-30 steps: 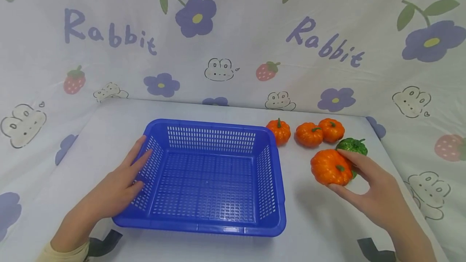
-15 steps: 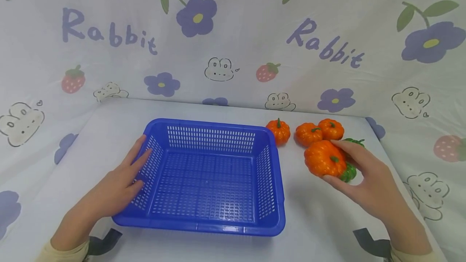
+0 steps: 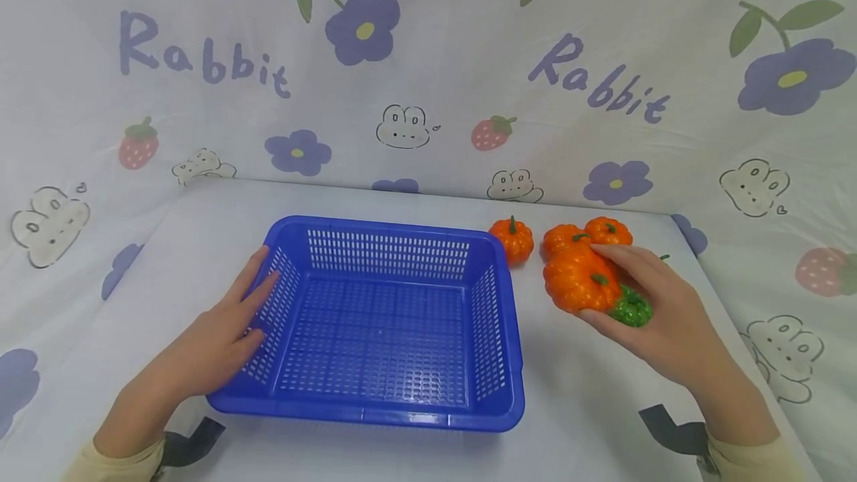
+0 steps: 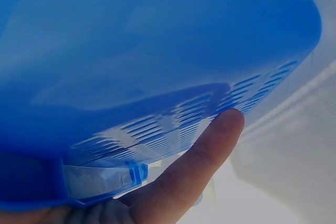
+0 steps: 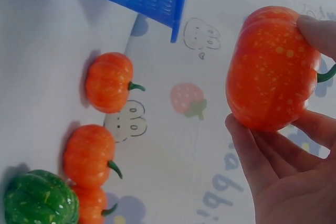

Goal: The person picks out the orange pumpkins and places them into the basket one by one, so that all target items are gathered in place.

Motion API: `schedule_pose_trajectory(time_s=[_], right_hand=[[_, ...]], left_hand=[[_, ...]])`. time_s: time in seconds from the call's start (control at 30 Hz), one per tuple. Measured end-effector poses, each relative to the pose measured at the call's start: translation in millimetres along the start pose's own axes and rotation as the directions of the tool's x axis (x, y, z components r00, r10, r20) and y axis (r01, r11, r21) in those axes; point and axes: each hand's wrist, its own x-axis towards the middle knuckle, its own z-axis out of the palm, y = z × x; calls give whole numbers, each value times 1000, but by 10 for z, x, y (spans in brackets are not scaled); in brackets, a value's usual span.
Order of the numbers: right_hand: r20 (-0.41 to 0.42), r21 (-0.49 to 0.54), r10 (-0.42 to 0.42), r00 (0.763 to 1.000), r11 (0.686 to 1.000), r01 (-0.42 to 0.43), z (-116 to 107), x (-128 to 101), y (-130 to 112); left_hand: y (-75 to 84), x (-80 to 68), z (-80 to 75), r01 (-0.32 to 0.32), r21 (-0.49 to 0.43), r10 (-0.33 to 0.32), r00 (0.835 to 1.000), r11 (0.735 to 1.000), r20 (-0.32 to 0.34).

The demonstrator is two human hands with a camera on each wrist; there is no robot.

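Observation:
My right hand (image 3: 659,318) pinches an orange pumpkin (image 3: 579,280) between thumb and fingers; the right wrist view shows this pumpkin (image 5: 273,72) raised, its green stem toward the palm. A green pumpkin (image 3: 632,307) shows just below the held one, and another green stem (image 3: 664,257) pokes out behind the fingers. My left hand (image 3: 207,344) rests with spread, fairly straight fingers on the left side of a blue plastic basket (image 3: 364,417). In the left wrist view, one finger (image 4: 194,166) lies along the basket's slotted wall (image 4: 157,72).
Three more orange pumpkins stand at the back right: one (image 3: 512,241) by the basket's corner, another (image 3: 561,240) partly covered by the held one, and a third (image 3: 608,230) beside it. A patterned cloth (image 3: 428,58) hangs behind the white table (image 3: 221,222).
My right hand has carried the orange pumpkin left and slightly away from me, toward the basket, now overlapping an orange pumpkin behind. The left hand and basket have stayed in place.

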Motion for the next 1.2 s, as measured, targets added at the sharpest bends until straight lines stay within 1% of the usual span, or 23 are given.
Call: schedule_pose_trajectory(time_s=[0.2,0.6,0.73,0.93,1.2], right_hand=[[12,0,-16,1000,1000,16,-15,72,-33],[42,54,-39,998,998,37,-9,167,-96],[44,47,-47,998,998,45,-3,189,-112],[50,52,-70,996,996,67,6,240,-148],[71,88,-121,990,990,114,37,319,-195]], left_hand=[[10,4,3,6,8,-6,1000,1000,2],[24,8,-4,20,1,-20,1000,1000,7],[21,9,-4,16,6,-16,1000,1000,5],[15,7,-1,10,7,-10,1000,1000,1],[19,7,0,2,0,-2,1000,1000,2]])
